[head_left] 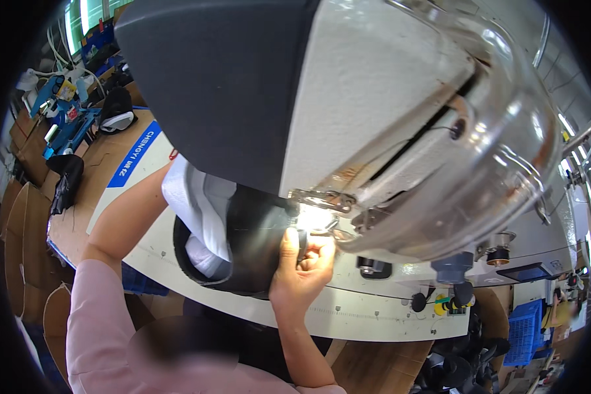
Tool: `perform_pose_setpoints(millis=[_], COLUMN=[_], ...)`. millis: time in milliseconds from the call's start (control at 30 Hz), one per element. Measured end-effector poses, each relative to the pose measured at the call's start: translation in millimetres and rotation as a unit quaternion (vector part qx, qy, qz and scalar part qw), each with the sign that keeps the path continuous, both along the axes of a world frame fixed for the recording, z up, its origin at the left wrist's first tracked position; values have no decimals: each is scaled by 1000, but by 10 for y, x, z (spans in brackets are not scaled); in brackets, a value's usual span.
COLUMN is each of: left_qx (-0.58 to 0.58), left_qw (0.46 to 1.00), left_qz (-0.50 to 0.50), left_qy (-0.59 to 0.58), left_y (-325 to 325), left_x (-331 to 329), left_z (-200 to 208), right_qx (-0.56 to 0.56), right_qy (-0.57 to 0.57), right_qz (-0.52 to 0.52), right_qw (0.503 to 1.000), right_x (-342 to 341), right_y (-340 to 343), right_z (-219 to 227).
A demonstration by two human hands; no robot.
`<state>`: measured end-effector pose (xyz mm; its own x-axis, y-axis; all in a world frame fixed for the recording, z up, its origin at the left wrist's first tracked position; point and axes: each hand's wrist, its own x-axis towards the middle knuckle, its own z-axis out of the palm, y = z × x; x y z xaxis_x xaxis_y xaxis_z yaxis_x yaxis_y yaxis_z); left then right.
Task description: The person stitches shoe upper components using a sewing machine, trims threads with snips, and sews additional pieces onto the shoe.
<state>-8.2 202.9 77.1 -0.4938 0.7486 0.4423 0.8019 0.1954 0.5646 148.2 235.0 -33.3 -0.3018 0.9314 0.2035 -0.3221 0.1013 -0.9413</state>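
Pinching curved, seemingly leathery black material (256, 240) is the right hand (302, 276); left hand hidden.

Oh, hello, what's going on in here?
A person is working at what looks like a sewing machine. The right hand pinches the edge of a black, tube-like piece, close beside the machine's bright light. White cloth sits partly inside that piece. The left arm reaches behind the cloth, so the left hand is hidden.
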Motion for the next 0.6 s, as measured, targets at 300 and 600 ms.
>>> perform_pose_setpoints(millis=[300, 600], left_qx=[187, 13], left_qw=[972, 969], left_qz=[64, -234], left_qy=[123, -83], left_y=[-681, -299], left_x=[-104, 494], left_z=[-33, -115], right_qx=[-94, 57], right_qy=[-12, -41], right_qz=[189, 81], right_qw=[977, 994], right_x=[337, 123], right_y=[181, -2], right_z=[-150, -148])
